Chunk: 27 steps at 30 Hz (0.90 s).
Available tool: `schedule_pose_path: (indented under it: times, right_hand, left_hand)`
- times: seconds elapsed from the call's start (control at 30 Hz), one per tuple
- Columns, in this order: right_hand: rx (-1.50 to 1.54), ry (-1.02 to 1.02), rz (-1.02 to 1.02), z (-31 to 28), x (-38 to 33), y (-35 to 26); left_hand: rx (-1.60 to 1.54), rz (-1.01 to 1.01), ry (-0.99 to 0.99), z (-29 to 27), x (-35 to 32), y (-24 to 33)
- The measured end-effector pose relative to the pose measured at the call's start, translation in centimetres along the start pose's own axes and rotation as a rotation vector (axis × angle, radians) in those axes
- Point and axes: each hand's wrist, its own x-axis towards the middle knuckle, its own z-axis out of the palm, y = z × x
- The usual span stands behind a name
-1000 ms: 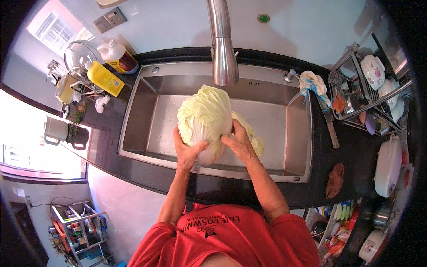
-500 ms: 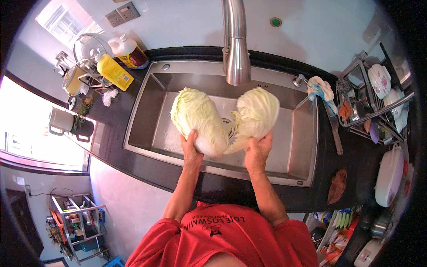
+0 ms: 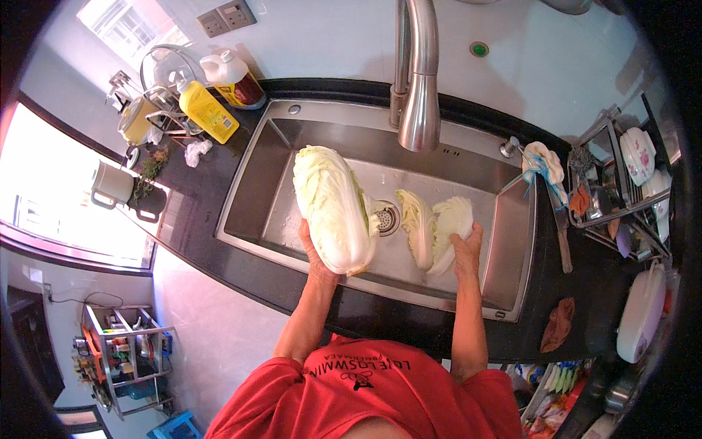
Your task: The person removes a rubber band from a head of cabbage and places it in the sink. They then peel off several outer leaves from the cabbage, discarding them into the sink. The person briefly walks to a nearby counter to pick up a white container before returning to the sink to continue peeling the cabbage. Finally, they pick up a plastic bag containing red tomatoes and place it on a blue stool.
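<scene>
My left hand (image 3: 314,252) is closed round the lower left side of a Chinese cabbage (image 3: 329,201), a long pale green and white head tilted over the sink (image 3: 248,183). Some of its fingers are hidden under the cabbage. Over the right part of the basin, my right hand (image 3: 468,249) grips a loose cabbage leaf (image 3: 452,219), thumb on top and the other fingers mostly out of sight. Just left of that leaf is another loose leaf (image 3: 417,227), apart from the head. Between the head and the leaves shows the round drain (image 3: 387,218).
A steel faucet (image 3: 420,110) hangs over the back of the sink. Yellow and white bottles (image 3: 208,110) stand on the left counter. On the right are a knife (image 3: 564,245), a brown cloth (image 3: 559,324) and a dish rack (image 3: 614,197) with bowls.
My right hand has moved right and down into the sink with leaves that have come apart from the cabbage. The left hand still holds the head, now turned more upright. The view has shifted slightly.
</scene>
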Motion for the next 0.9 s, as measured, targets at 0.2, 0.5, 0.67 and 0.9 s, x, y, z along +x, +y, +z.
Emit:
schedule_pose_path:
  times: [0.2,0.5,0.67,0.9]
  right_hand:
    - [-0.258,-0.131,-0.191,2.0,-2.4,-3.7]
    - [0.759,-0.632,0.272,7.6,-8.9,-8.9]
    - [0.346,-0.422,-0.286,7.2,-8.6,-11.5]
    - [-0.047,-0.126,-0.661,8.4,-10.1,-11.1]
  left_hand:
    - [-0.057,-0.088,-0.117,0.6,-0.7,-1.3]
    - [0.286,-0.009,-0.142,1.9,0.0,-1.6]
    - [0.674,0.124,-0.031,5.1,-1.5,-0.5]
    - [0.639,0.217,-0.051,4.1,-1.7,-2.6]
